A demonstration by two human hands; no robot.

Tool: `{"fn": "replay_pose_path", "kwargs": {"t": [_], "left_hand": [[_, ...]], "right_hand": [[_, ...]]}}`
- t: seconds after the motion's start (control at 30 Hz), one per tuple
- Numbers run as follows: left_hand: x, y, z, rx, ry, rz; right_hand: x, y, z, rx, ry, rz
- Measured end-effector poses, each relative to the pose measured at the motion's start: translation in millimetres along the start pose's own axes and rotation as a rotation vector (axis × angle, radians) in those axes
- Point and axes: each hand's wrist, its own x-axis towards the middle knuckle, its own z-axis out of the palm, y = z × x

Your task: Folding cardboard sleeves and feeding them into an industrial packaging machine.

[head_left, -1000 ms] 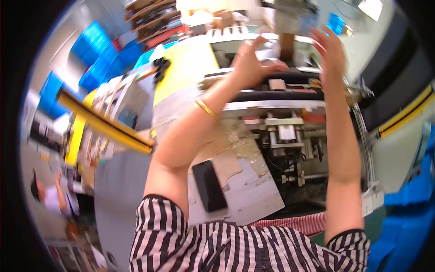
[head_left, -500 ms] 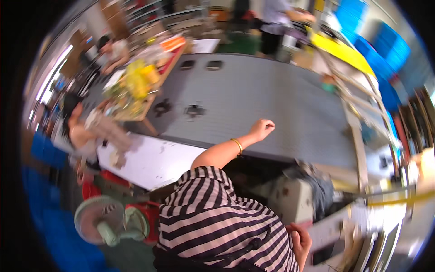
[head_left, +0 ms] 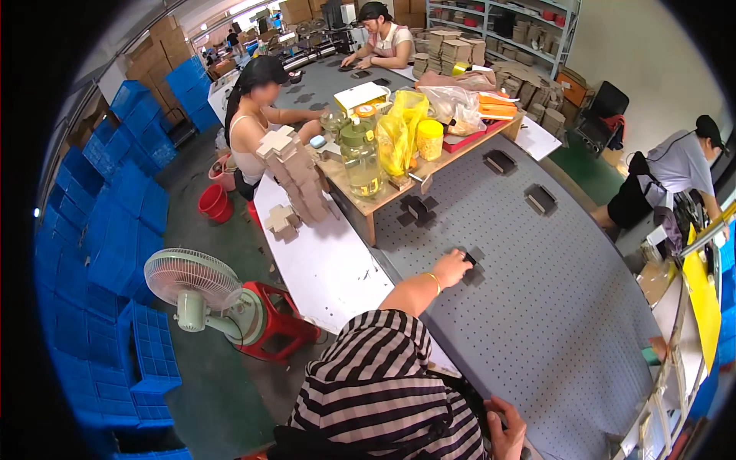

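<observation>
My left hand (head_left: 451, 268), with a gold bangle at the wrist, reaches over the grey perforated table (head_left: 537, 307). Its fingers are closed at the small raised dark middle of a flat cross-shaped piece (head_left: 477, 270), which lies on the surface and is partly covered by the hand. Close to my body, by the table's near edge, my right hand (head_left: 506, 429) has loosely curled fingers, the thumb apart, and nothing visible in it. Similar dark cross-shaped pieces (head_left: 418, 211) lie farther off, two of them (head_left: 541, 199) toward the far edge.
A wooden stand (head_left: 452, 162) carries jugs, yellow bags and a jar. Left are a white board (head_left: 337, 287) with stacked grey cardboard crosses (head_left: 295, 176), a fan (head_left: 192, 287) on a red stool and blue crates (head_left: 123, 261). Two people work across the tables; another bends at right (head_left: 682, 169).
The view has swung left, bringing the fan, crates and co-workers further in. My left hand, empty over the table before, is now on a dark cross-shaped piece. My right hand stays near my body.
</observation>
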Motion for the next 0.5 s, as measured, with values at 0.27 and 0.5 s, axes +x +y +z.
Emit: {"fn": "replay_pose_path", "kwargs": {"t": [0.27, 0.5], "left_hand": [[30, 36, 49, -0.062, -0.161, 0.074], [-58, 305, -73, -0.900, -0.625, 0.979]], "right_hand": [[-35, 14, 14, 0.055, 0.011, 0.116], [-153, 70, 22, 0.045, 0.627, 0.056]]}}
